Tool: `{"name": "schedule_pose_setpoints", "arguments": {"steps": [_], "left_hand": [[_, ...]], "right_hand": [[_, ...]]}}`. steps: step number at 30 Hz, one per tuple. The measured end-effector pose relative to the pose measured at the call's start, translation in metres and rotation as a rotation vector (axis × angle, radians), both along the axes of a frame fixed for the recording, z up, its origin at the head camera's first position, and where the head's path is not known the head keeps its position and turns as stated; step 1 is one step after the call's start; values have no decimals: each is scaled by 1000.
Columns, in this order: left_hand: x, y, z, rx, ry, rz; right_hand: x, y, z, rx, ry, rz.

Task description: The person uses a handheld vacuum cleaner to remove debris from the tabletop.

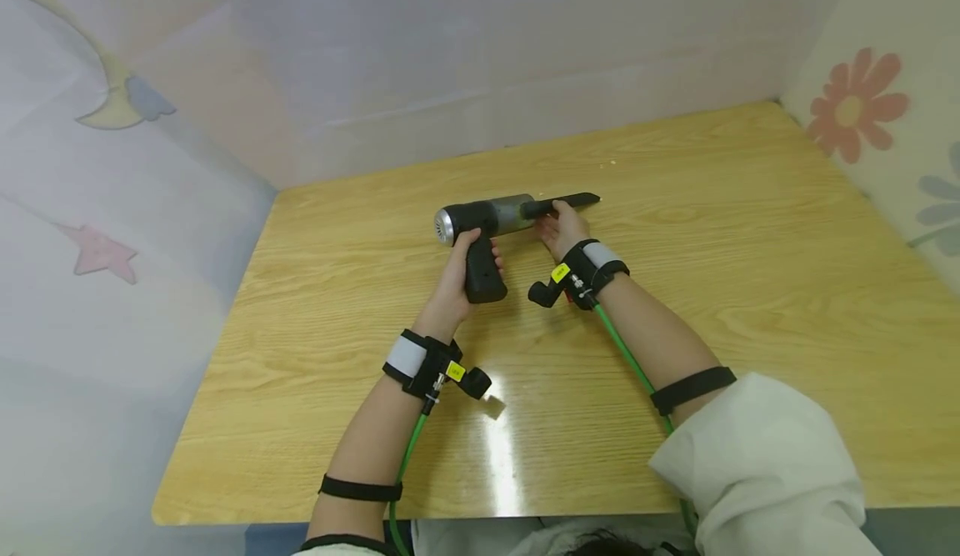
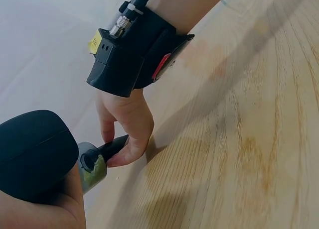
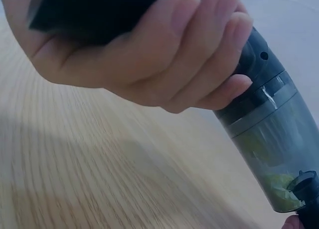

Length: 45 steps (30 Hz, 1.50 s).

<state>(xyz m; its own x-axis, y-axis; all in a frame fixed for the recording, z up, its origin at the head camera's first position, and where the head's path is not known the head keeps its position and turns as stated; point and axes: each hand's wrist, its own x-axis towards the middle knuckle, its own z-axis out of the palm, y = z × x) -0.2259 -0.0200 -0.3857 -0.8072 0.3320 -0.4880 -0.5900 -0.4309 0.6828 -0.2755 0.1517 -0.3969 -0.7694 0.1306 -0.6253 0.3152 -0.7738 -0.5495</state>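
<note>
A black handheld vacuum cleaner (image 1: 471, 216) is held over the middle of the table, its silver vented end to the left. My left hand (image 1: 454, 277) grips its handle (image 1: 483, 272), with fingers curled round it in the right wrist view. At the front is a see-through dust cup (image 3: 271, 144) with yellow-green bits inside. A black slanted crevice nozzle (image 1: 579, 200) sits at the cup's end and points right. My right hand (image 1: 564, 229) pinches this nozzle near the cup between thumb and fingers, as the left wrist view shows. Only a fingertip (image 3: 293, 222) of it shows in the right wrist view.
The wooden table (image 1: 337, 289) carries a few small pale crumbs (image 1: 612, 162) beyond the nozzle. Cloth walls stand behind and at both sides. Green cables (image 1: 630, 358) run along both forearms from the wrist-worn cameras.
</note>
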Motion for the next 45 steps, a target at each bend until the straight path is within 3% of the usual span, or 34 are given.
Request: {"name": "schedule_pose_setpoints", "arguments": {"steps": [7, 15, 18, 23, 25, 27, 29, 30, 34, 36, 37, 42, 45], "left_hand": [[2, -13, -2, -6, 34, 27], [5, -32, 1, -32, 26, 38], [4, -34, 2, -32, 37, 34], [1, -29, 3, -29, 43, 47], [1, -26, 2, -27, 43, 49], [0, -22, 1, -33, 50, 49], [-1, -18, 0, -38, 54, 54], [-1, -16, 0, -41, 58, 54], [-2, -11, 0, -45, 59, 52], [-3, -10, 0, -38, 57, 46], [-3, -9, 0, -36, 57, 42], [-3, -8, 0, -41, 70, 8], [-2, -7, 0, -52, 75, -18]], "right_hand": [[-5, -13, 0, -9, -4, 36], [-11, -27, -4, -106, 2, 88], [-20, -27, -11, -135, -11, 86], [-81, -8, -90, -184, 23, 97], [-95, -4, -103, -175, 22, 88], [-84, -6, -85, -168, 3, 60], [-61, -8, -55, -152, -3, 46], [-71, -4, -66, -148, -11, 39], [-168, 31, -193, -169, 39, 66], [-205, 42, -237, -181, 45, 61], [-194, 40, -226, -173, 48, 47], [-70, 6, -73, -87, -2, -51], [-15, -11, -10, -19, -19, -107]]}}
